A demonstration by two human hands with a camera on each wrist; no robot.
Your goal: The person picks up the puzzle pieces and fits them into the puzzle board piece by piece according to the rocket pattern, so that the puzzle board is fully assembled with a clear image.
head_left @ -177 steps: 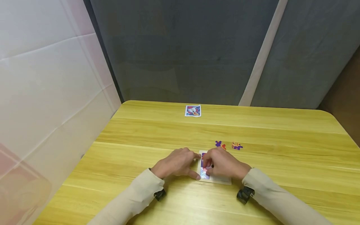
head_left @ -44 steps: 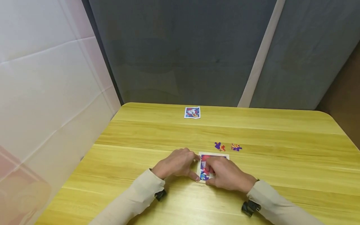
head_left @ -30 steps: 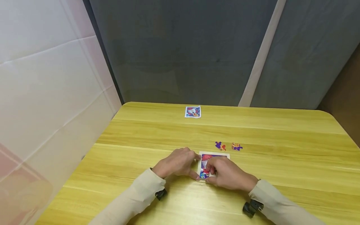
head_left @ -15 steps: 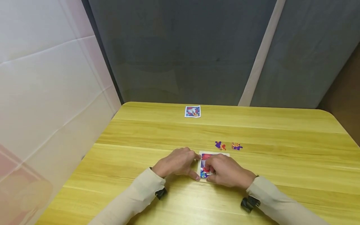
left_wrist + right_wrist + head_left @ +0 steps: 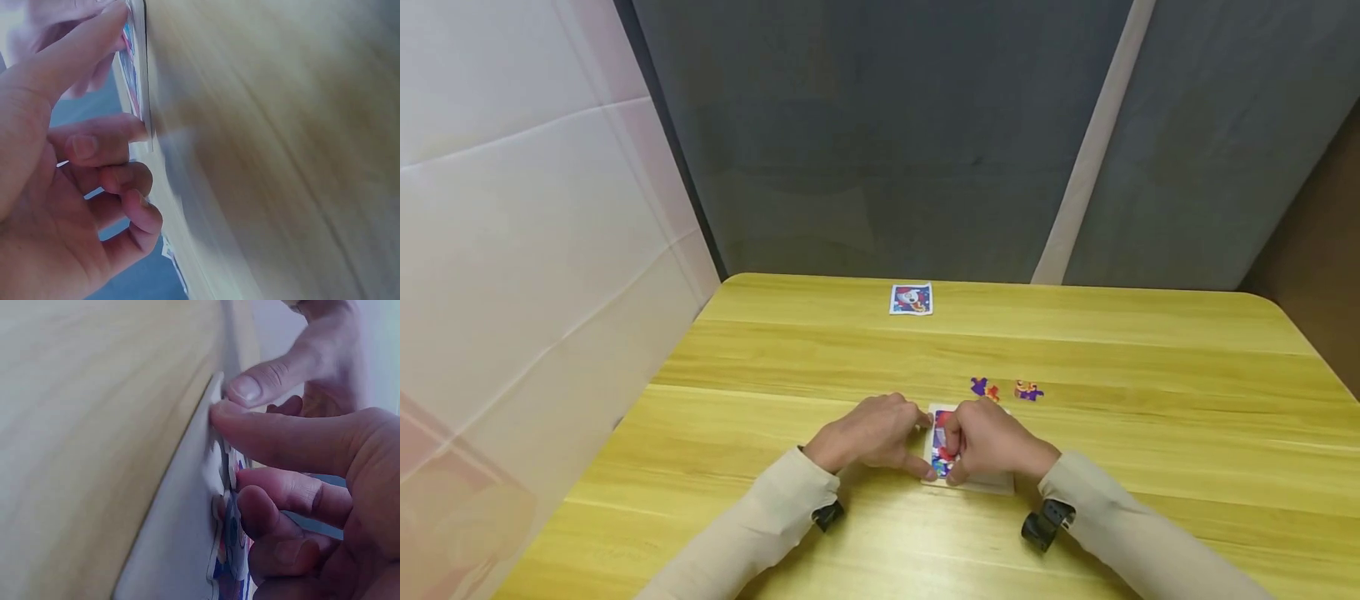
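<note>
Near edge, 6 o'clock: right hand pinching puzzle pieces down into the white puzzle tray; left hand curled, bracing the tray's left edge. Risk: uneven pressure popping seated pieces out. Farther, 1 o'clock: two loose pieces; 12 o'clock, reference card.

White puzzle tray lies flat; colourful pieces inside.

- No legible text, label, brand, number or sign appears in any view.
- Picture card at the far edge of the worktop: printed cartoon image only; no lettering can be made out.
- Puzzle board and loose puzzle pieces: coloured print without readable characters.
</note>
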